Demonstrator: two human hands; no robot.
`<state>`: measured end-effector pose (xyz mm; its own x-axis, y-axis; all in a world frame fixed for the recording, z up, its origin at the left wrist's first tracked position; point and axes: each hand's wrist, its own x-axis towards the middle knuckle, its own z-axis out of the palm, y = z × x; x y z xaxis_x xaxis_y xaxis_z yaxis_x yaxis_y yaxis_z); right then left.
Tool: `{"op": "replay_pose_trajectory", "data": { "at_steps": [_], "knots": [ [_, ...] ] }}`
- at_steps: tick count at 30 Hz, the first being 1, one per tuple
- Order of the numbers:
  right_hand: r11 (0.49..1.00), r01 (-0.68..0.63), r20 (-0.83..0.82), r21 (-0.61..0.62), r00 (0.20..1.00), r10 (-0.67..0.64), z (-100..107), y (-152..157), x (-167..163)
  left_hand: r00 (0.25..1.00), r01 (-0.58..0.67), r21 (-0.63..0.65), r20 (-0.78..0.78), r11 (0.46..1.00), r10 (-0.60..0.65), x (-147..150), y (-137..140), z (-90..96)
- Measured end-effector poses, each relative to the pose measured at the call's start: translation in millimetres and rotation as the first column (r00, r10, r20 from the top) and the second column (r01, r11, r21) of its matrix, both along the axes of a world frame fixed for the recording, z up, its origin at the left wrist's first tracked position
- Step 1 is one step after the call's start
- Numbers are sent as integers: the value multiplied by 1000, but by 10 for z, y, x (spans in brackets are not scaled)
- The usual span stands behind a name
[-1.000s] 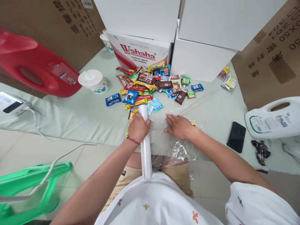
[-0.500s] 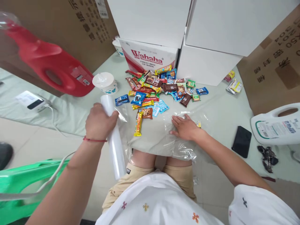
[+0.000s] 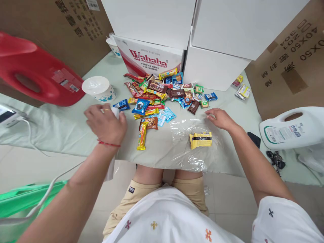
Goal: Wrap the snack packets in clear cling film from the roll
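My left hand [image 3: 107,124] is closed over a white roll of clear plastic film [image 3: 110,170], hiding its middle. The roll's lower end sticks out past the near table edge. A clear plastic film sheet [image 3: 178,155] lies wrinkled on the table in front of me. On it rests a yellow snack packet [image 3: 200,140] with a dark band across it. My right hand [image 3: 219,118] is open and holds nothing, its fingers apart just beyond the sheet's far right side. Left of the sheet is a yellow snack bar [image 3: 142,136], below a heap of wrapped snacks [image 3: 157,87].
A paper cup [image 3: 99,89] and a red detergent bottle [image 3: 43,72] stand to the left. White boxes [image 3: 215,67] and a Wahaha carton [image 3: 152,57] form the back. At right are a white detergent bottle [image 3: 291,130], a phone [image 3: 253,139] and keys [image 3: 275,161].
My right hand has lifted off the film and moved away to the upper right, uncovering the yellow packet. My left hand has lowered the roll toward the table. The camera view has shifted.
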<state>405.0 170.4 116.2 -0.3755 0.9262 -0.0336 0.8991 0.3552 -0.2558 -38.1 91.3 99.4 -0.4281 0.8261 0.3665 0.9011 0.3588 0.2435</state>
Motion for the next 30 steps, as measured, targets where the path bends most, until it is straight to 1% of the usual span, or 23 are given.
{"op": "replay_pose_trajectory", "data": {
  "at_steps": [1,2,3,4,5,6,7,8,9,11,13,16,18,20,21,23,25,26,28,30],
  "knots": [
    [1000,-4,10,-25,1000,4,-95,39,99,995,95,111,11,989,-97,144,-4,5],
    [999,-15,11,-45,1000,15,-193,66,169,970,232,188,24,954,-241,330,4,0],
    [998,-26,7,-62,1000,26,-288,84,211,903,409,198,51,891,-426,549,26,-17],
    [996,-30,1,-80,1000,30,-371,97,230,811,559,160,100,813,-577,792,66,-49],
    [995,-25,-2,-100,1000,25,-439,109,234,711,677,110,158,727,-686,1045,125,-93],
    [992,-17,-3,-124,1000,17,-488,123,229,627,757,52,224,652,-746,1293,201,-146],
    [988,-13,-7,-151,1000,12,-517,139,222,572,805,-11,285,594,-769,1521,291,-204],
    [984,-17,-19,-179,1000,13,-528,157,218,543,831,-73,326,552,-774,1719,389,-260],
    [979,-29,-38,-203,999,22,-523,176,220,536,841,-135,338,524,-774,1879,489,-308],
    [972,-76,-90,-222,994,57,-478,203,243,533,845,-253,322,471,-783,2074,676,-360],
    [973,-137,-153,-187,982,109,-405,199,279,514,844,-350,310,406,-800,2122,817,-336],
    [966,-225,-262,-128,947,186,-269,102,323,471,852,-419,351,314,-809,2033,889,-174],
    [960,-252,-287,-126,935,208,-166,-28,334,432,868,-412,349,277,-832,1948,824,-28],
    [961,-253,-236,-114,946,221,-60,-194,333,390,879,-400,290,260,-874,1883,683,103],
    [963,-252,-192,-94,954,231,-10,-283,330,379,878,-398,241,265,-894,1862,594,153],
    [963,-265,-114,-39,959,260,72,-459,325,371,868,-399,127,295,-920,1833,404,209],
    [956,-293,-86,19,952,294,116,-620,324,348,870,-379,19,315,-937,1813,220,206],
    [950,-310,-90,44,946,312,118,-692,325,320,882,-357,-25,307,-947,1802,135,185],
    [935,-346,-112,83,929,353,84,-823,335,247,917,-302,-81,260,-966,1781,-23,112],
    [923,-372,-130,104,915,383,3,-941,354,183,944,-257,-103,204,-978,1768,-170,9]
  ]
}}
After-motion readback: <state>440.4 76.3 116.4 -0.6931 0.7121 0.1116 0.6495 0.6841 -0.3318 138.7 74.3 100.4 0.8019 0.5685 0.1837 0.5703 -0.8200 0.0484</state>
